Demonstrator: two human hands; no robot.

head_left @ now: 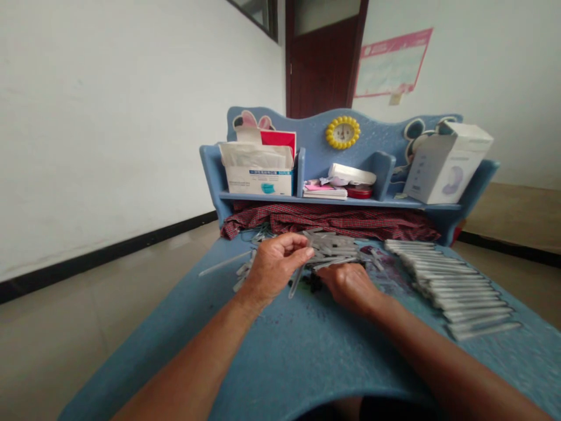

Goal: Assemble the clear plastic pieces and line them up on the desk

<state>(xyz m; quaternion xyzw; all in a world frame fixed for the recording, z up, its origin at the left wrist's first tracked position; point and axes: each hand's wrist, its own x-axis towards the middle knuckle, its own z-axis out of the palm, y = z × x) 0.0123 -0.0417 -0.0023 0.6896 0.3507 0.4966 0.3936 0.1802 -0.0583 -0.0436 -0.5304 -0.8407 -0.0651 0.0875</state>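
My left hand (276,264) is closed in a pinch on a slim clear plastic tube (296,284), like a pen barrel, which slants down toward the tabletop. Just right of it, my right hand (351,285) is low over the table with its fingers bent together beside a few small black pieces (314,283). Its fingertips are mostly hidden, so I cannot see what is in them. Behind both hands lies a heap of short greyish translucent pieces (335,245). Another clear tube (224,264) lies alone to the left.
Many long clear tubes with dark ends (464,289) lie in a row at the right of the blue table (280,356). A bunched checked cloth (333,217) runs under the shelf. On the shelf stand a mask box (258,180) and a white carton (447,164).
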